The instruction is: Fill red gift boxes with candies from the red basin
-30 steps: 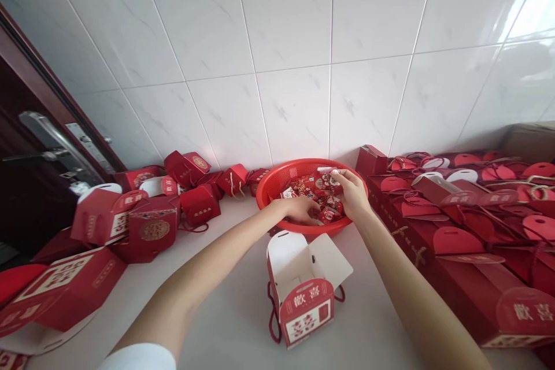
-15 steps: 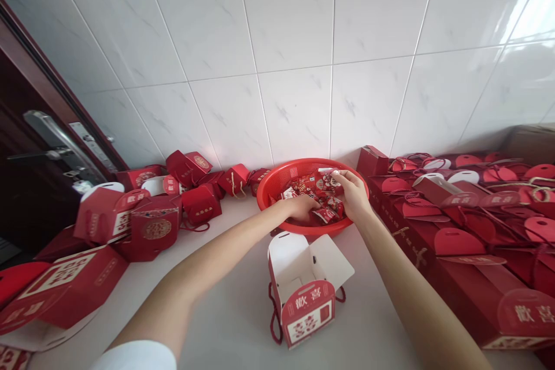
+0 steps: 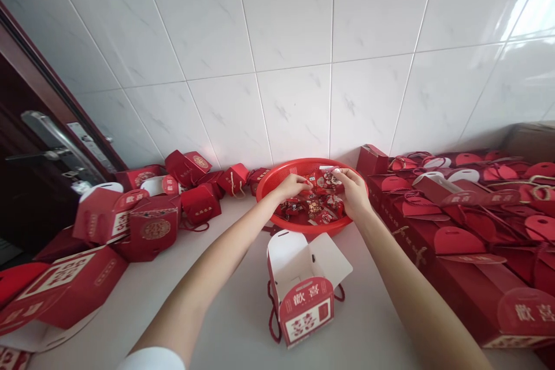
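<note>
A red plastic basket (image 3: 284, 224) stands near the wall with several red printed packets (image 3: 318, 206) inside. Over its left part is my left hand (image 3: 295, 186), its fingers pinched together at a small red packet. At the basket's right side my right hand (image 3: 352, 186) grips a red packet (image 3: 330, 180) with a pale top edge. In front of the basket an open red gift box (image 3: 306, 307) shows its white inside, flaps up and dark red cord handles at its sides. I see nothing inside the box, though its bottom is partly hidden.
Red gift boxes (image 3: 155, 226) lie in a loose group on the left. Rows of red boxes with cords (image 3: 466, 251) fill the right side. Behind are a tiled wall (image 3: 295, 110) and, at far left, a dark door with a metal handle (image 3: 56, 139).
My left hand has risen out of the packets and moved up and slightly left within the basket. My right hand stays nearly in place, still gripping its packet.
</note>
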`<move>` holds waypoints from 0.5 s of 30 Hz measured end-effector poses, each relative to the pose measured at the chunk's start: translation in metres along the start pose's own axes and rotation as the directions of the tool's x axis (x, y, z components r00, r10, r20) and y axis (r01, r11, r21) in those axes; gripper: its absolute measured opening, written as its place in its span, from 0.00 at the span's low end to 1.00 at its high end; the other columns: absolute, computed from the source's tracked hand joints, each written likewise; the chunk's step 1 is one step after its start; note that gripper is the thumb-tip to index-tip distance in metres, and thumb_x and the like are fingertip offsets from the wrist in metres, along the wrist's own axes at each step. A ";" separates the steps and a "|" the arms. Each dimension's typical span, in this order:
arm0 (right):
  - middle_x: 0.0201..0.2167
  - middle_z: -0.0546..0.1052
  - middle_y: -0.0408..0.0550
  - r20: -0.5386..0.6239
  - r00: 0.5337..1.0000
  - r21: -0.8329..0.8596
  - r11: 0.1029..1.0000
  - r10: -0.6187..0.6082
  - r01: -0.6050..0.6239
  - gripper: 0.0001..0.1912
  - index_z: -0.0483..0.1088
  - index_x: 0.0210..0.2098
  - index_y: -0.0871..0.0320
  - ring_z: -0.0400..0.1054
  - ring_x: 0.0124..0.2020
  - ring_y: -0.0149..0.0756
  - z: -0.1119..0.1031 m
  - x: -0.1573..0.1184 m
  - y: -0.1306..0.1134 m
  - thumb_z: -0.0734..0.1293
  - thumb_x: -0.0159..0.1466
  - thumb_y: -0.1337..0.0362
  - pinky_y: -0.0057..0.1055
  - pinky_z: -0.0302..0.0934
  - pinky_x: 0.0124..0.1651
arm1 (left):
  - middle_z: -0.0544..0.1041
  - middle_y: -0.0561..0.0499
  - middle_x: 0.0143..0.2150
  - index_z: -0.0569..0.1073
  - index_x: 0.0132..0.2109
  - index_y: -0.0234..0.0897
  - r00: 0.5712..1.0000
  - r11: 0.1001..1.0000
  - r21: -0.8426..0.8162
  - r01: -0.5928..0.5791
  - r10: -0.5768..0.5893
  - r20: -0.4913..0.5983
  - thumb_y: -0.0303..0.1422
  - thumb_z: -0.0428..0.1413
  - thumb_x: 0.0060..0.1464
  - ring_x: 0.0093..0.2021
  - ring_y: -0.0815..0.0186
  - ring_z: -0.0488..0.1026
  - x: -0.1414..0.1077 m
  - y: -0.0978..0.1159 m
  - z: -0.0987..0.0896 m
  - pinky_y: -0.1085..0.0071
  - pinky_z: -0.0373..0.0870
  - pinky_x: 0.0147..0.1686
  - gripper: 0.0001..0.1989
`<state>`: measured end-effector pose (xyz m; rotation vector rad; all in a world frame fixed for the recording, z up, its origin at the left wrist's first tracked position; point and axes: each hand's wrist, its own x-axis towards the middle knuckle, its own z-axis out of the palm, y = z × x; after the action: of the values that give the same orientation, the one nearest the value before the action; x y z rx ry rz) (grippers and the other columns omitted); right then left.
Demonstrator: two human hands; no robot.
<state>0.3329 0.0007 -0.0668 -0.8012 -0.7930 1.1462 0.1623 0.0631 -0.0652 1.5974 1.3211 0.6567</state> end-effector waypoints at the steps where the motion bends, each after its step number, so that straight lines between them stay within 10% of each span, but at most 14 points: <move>1: 0.25 0.74 0.42 0.001 1.000 -0.005 1.000 0.002 -0.002 0.17 0.71 0.24 0.55 0.68 0.30 0.35 0.000 0.000 0.000 0.78 0.42 0.54 0.29 0.67 0.25 | 0.81 0.48 0.35 0.78 0.35 0.35 1.000 0.999 -0.045 0.024 -0.024 -0.005 0.30 0.60 0.56 0.33 0.65 0.79 -0.001 0.002 0.000 0.68 0.78 0.39 0.03; 15: 0.26 0.74 0.42 -0.003 1.000 0.020 0.999 0.027 -0.027 0.17 0.72 0.25 0.55 0.68 0.31 0.35 0.000 -0.001 -0.001 0.78 0.41 0.55 0.29 0.68 0.27 | 0.82 0.48 0.41 0.77 0.50 0.36 0.997 0.985 -0.154 0.079 -0.080 0.004 0.27 0.50 0.62 0.32 0.68 0.80 0.002 0.002 -0.002 0.71 0.77 0.37 0.13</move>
<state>0.3327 0.0001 -0.0662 -0.7996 -0.7688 1.1748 0.1618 0.0655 -0.0622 1.4130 1.2965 0.6943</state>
